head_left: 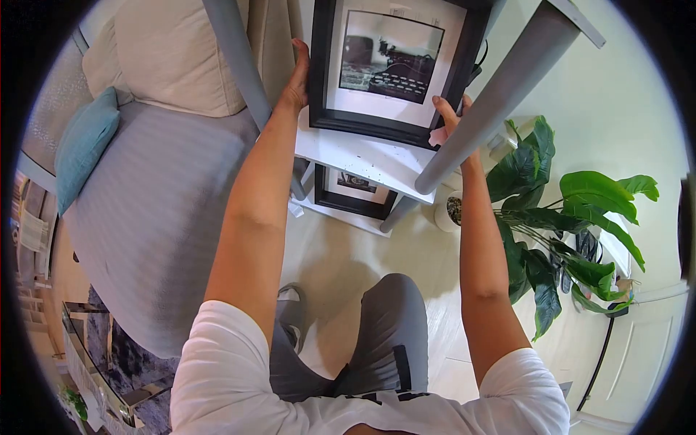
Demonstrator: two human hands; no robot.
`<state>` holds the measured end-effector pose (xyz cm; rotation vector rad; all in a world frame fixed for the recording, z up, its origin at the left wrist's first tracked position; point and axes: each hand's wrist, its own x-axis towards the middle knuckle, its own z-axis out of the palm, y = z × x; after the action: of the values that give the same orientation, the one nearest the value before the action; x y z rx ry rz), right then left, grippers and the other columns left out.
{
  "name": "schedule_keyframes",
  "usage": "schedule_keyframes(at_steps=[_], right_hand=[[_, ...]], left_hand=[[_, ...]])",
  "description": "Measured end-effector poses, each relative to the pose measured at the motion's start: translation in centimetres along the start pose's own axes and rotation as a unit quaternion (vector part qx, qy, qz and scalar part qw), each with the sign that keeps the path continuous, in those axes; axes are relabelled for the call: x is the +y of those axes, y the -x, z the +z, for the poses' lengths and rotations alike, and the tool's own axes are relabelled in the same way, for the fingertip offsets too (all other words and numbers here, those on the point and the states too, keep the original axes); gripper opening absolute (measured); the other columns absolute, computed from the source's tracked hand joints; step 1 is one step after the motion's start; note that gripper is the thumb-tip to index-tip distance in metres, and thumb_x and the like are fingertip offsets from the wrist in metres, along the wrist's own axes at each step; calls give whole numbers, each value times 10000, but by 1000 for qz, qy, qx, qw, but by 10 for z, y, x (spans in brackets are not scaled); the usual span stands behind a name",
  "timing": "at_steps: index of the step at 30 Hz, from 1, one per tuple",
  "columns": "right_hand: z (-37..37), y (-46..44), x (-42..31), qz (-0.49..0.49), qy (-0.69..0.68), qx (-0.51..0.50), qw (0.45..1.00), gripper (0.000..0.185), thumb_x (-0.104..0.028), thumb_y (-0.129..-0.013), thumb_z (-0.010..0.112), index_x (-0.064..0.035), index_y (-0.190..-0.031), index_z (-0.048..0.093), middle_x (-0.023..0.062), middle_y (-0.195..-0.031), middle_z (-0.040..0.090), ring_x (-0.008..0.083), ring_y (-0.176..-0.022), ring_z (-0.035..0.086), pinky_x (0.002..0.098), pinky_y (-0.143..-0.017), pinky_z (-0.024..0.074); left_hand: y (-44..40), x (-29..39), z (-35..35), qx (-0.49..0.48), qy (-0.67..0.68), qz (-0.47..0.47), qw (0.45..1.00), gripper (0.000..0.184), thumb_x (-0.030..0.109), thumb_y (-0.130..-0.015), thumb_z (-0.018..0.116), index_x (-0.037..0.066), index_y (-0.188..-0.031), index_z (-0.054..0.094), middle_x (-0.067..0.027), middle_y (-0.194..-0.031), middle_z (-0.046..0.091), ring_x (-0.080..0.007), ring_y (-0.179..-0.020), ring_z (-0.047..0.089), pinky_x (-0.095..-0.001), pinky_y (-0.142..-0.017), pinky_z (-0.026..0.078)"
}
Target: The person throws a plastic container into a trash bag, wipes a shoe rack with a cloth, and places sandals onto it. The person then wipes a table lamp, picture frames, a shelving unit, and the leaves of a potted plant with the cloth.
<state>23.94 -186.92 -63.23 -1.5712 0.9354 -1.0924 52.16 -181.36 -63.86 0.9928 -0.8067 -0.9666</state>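
A picture frame [370,129] with a wide black border and a typewriter photo stands tilted over the upper white shelf [341,154]. My left hand [295,81] grips its left side, the fingers partly hidden behind it. On the lower right side my right hand [451,119] holds the frame, thumb on the front border. A small pink piece [438,136] shows at the right hand; I cannot tell what it is. Dark specks dot the shelf below the frame. A second black picture frame [348,203] rests on the lower shelf.
Grey shelf legs [500,94] rise beside both arms. A grey sofa [167,196] with beige cushions [174,58] and a teal pillow [87,148] is at left. A leafy potted plant [540,217] stands at right. A glass-topped table [94,348] is at lower left.
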Motion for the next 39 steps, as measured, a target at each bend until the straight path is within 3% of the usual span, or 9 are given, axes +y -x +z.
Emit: schedule_keyframes(at_steps=[9,12,15,24,27,30,33,36,39], right_hand=[[10,-15,10,-1,-11,35,999,326,-218,-759,661,0,-973,548,21,-584,558,89,-329,482,216,-275,342],[14,-12,12,-27,-39,54,997,317,-245,-762,657,-8,-952,564,17,-574,554,89,-320,470,217,-268,320],[16,-14,18,-67,-21,76,995,299,-265,-770,645,-27,-937,573,16,-558,542,91,-312,460,230,-259,323],[20,-11,19,-73,-57,65,994,328,-287,-769,644,-54,-975,540,1,-528,507,100,-298,450,252,-218,292],[13,-20,34,-106,61,126,985,364,-303,-746,672,-47,-973,547,5,-585,542,86,-321,452,235,-264,322],[7,-22,43,-53,17,50,997,772,-403,-712,699,100,-1204,381,116,-795,540,134,-356,450,232,-449,421],[3,-35,76,-383,188,101,898,719,-393,-735,694,115,-1164,421,95,-796,542,128,-358,459,224,-433,408],[15,18,0,-110,41,56,991,550,-344,-771,676,93,-1059,504,77,-771,559,126,-361,462,224,-405,396],[6,11,12,-13,57,77,995,413,-323,-806,643,28,-995,536,52,-716,558,124,-338,435,224,-360,369]], left_hand=[[42,-4,2,60,-77,-26,995,1131,869,-618,192,54,-1402,150,-164,-1425,201,-279,-1304,217,-403,-1039,234],[59,-6,1,112,-35,37,992,1039,810,-686,345,10,-1346,297,-172,-1266,434,-263,-1157,400,-374,-970,315],[67,-16,1,90,-185,145,968,739,460,-762,662,-38,-1244,407,-99,-989,555,-151,-911,516,-234,-810,394],[63,-18,12,125,-190,217,949,608,370,-804,649,-27,-1199,412,-87,-979,553,-139,-890,512,-238,-786,402],[65,-19,8,109,-197,202,953,623,359,-803,652,-25,-1223,397,-94,-1003,556,-143,-916,518,-238,-814,401],[66,-21,8,102,-192,177,960,650,339,-793,668,-32,-1242,381,-109,-1053,558,-146,-969,518,-251,-852,398],[67,-24,7,96,-193,183,959,685,318,-776,688,-46,-1257,361,-127,-1094,554,-155,-1024,512,-266,-873,400],[59,-32,2,83,-166,154,971,766,337,-732,726,-65,-1265,348,-167,-1154,523,-193,-1058,508,-285,-883,399],[42,-48,-7,185,-301,286,891,860,427,-680,735,-84,-1257,354,-242,-1174,478,-308,-1091,482,-354,-918,380]])
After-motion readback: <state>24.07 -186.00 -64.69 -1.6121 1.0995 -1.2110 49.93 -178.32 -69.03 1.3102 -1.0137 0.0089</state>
